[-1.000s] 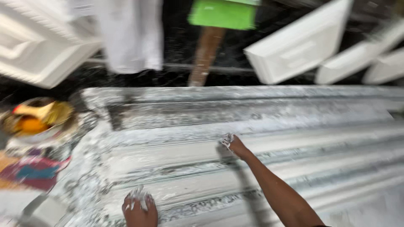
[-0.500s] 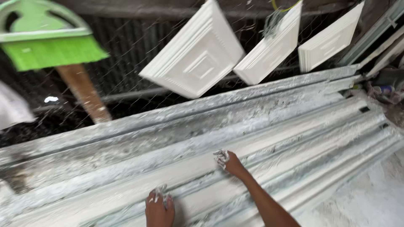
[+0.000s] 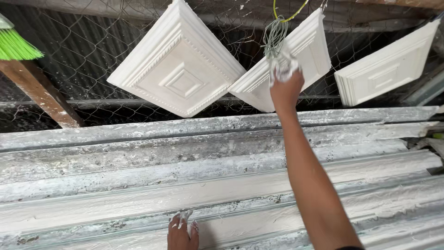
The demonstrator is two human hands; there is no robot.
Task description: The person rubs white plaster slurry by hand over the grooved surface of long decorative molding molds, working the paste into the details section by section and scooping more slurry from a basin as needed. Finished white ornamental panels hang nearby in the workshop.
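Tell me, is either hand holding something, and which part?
The plaster-smeared right hand grips the bundle of thin grey wires at its lower end. The left hand holds nothing; it rests flat on the long white ridged plaster mould.

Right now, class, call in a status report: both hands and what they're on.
Left hand flat on the plaster-coated mould. Right hand up at the hanging wire bundle. White square panels hang close beside it.

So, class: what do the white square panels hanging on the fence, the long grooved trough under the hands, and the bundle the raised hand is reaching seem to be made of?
White square panels: probably cast plaster, matte and chalky, with crisp moulded ridges. Long grooved trough: unclear, perhaps a metal or fibreglass mould, grey under smeared white coating. Thin looped bundle at the right hand: looks like bare wire. The left hand carries white smears.
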